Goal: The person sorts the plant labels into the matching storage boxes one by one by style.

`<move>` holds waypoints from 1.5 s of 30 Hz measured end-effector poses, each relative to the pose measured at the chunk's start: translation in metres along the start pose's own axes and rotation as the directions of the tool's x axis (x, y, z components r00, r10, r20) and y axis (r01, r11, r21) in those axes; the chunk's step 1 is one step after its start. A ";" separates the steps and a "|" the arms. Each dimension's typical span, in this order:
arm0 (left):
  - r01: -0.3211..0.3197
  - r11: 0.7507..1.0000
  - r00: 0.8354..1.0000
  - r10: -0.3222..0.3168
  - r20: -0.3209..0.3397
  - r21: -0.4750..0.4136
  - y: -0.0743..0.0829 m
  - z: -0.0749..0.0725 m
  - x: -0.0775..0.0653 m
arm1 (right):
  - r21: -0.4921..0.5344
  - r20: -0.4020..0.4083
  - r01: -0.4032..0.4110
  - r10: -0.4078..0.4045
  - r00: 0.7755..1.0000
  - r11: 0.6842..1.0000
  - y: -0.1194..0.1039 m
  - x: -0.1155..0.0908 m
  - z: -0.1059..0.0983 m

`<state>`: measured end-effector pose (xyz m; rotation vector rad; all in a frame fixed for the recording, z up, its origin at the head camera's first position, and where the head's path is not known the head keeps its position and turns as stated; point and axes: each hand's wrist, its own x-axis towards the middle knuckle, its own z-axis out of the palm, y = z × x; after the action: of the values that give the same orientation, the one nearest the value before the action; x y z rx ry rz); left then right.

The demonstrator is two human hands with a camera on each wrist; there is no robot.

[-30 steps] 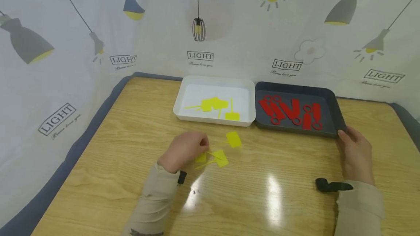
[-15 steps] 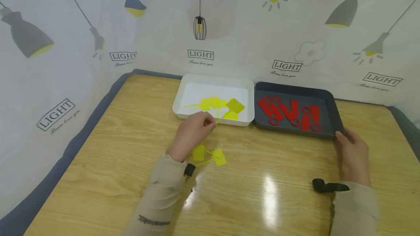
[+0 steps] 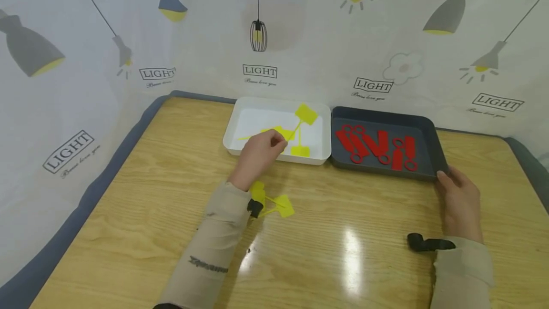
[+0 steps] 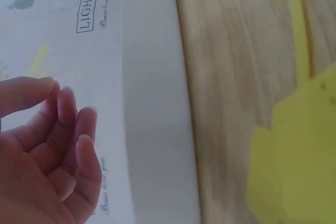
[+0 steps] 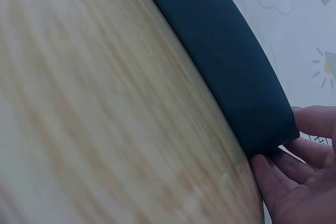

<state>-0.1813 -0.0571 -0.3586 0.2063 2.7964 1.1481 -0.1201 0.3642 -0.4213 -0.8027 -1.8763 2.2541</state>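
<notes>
My left hand (image 3: 259, 154) reaches over the near wall of the white tray (image 3: 240, 152), pinching a yellow tag (image 3: 306, 114) by its thin stem between thumb and index finger. The tag's flat square end points toward the far right of the tray. Beneath lie several other yellow tags, partly hidden by the hand; one of them (image 3: 300, 150) shows at the front right. My right hand (image 3: 462, 204) grips the near right corner of the dark grey tray (image 3: 431, 149), thumb on one side and fingers on the other. Several red tags with ring ends (image 3: 397, 159) lie in that tray.
A few yellow tags (image 3: 284, 205) lie on the wooden table (image 3: 326, 237) in front of the white tray, partly behind the left wrist's black strap (image 3: 255, 208). Both trays stand side by side near the table's back edge, before a lamp-print cloth (image 3: 313, 61).
My left hand has picked up a yellow tag from the table and carried it forward over the front wall of the white tray. The right hand has stayed at the dark tray's corner.
</notes>
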 end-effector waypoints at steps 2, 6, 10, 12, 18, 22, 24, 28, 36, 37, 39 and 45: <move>0.019 0.999 1.000 -0.018 0.019 -0.033 -0.001 0.003 0.005 | -0.005 -0.002 -0.001 0.001 1.000 1.000 0.000 0.000 0.000; 0.033 0.997 0.999 -0.031 0.037 -0.063 -0.005 0.011 0.016 | 0.007 -0.011 -0.002 0.002 1.000 1.000 0.000 0.000 0.000; 0.048 0.998 0.998 -0.045 0.047 -0.047 -0.009 0.016 0.023 | 0.016 -0.018 0.001 -0.001 1.000 1.000 0.001 0.001 0.000; 0.052 0.998 0.997 -0.050 0.058 -0.035 -0.009 0.017 0.025 | 0.014 -0.015 -0.003 0.004 1.000 1.000 0.002 0.000 0.001; 0.051 0.997 0.994 -0.056 0.099 0.049 -0.009 0.019 0.034 | -0.014 -0.018 -0.005 0.004 1.000 1.000 0.003 -0.001 0.001; 0.063 0.989 0.989 -0.080 0.124 0.135 -0.009 0.019 0.042 | -0.008 -0.021 0.014 -0.014 1.000 1.000 0.003 0.000 0.001; 0.070 0.982 0.986 -0.094 0.134 0.174 -0.010 0.018 0.045 | -0.014 -0.021 0.019 -0.019 1.000 1.000 0.003 0.000 0.001; 0.080 0.973 0.979 -0.117 0.166 0.218 -0.010 0.018 0.050 | -0.027 -0.024 0.014 -0.015 1.000 1.000 0.002 0.000 0.000; 0.100 0.973 0.959 -0.150 0.241 0.208 -0.009 0.018 0.057 | -0.019 -0.027 -0.001 0.001 1.000 1.000 0.002 0.000 -0.001; 0.106 0.973 0.956 -0.157 0.250 0.206 -0.009 0.019 0.058 | -0.018 -0.028 -0.003 0.003 1.000 1.000 0.002 0.000 -0.001; 0.114 0.972 0.952 -0.166 0.257 0.204 -0.011 0.020 0.060 | -0.015 -0.026 -0.005 0.005 1.000 1.000 0.003 0.001 -0.002; 0.146 0.969 0.944 -0.197 0.266 0.200 -0.012 0.023 0.064 | -0.001 -0.027 -0.002 0.001 1.000 1.000 0.003 0.002 -0.002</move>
<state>-0.2422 -0.0390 -0.3871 0.1260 2.5986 0.7617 -0.1204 0.3658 -0.4250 -0.8309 -1.8662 2.2316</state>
